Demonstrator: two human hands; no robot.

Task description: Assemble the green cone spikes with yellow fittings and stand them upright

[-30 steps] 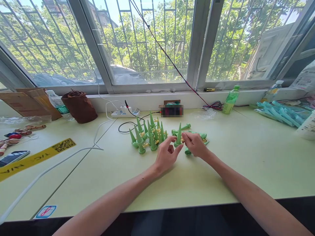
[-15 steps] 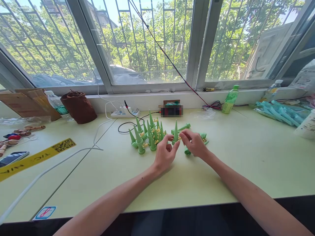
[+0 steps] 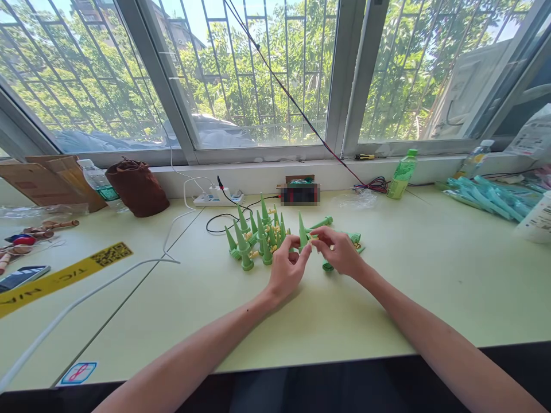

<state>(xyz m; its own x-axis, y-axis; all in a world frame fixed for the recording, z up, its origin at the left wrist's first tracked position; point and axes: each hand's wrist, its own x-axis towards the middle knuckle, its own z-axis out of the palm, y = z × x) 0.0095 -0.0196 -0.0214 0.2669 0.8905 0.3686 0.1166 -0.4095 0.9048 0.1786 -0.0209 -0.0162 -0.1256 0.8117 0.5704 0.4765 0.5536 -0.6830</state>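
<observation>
A green cone piece [image 3: 302, 228] stands upright between my hands, its lower part partly hidden by fingers. My left hand [image 3: 287, 267] is closed around its base. Beside it my right hand [image 3: 338, 250] pinches at the cone's right side, where a small yellow part [image 3: 310, 241] shows. Several green cones [image 3: 243, 246] with yellow bits stand bunched together left of my hands. Behind my right hand lies a green tube piece [image 3: 322, 222], and another green piece [image 3: 328, 266] sits under it.
Near the window are a power strip [image 3: 206, 198], a blurred-out device [image 3: 300, 194] and a green bottle [image 3: 403, 174]. A brown bag [image 3: 138, 187] stands at the left. Turquoise pieces [image 3: 491, 198] lie at the right. A white cable [image 3: 86, 293] crosses the left side.
The cone between my hands has shifted slightly left and tilted a little. My right fingers have moved slightly left with it.
</observation>
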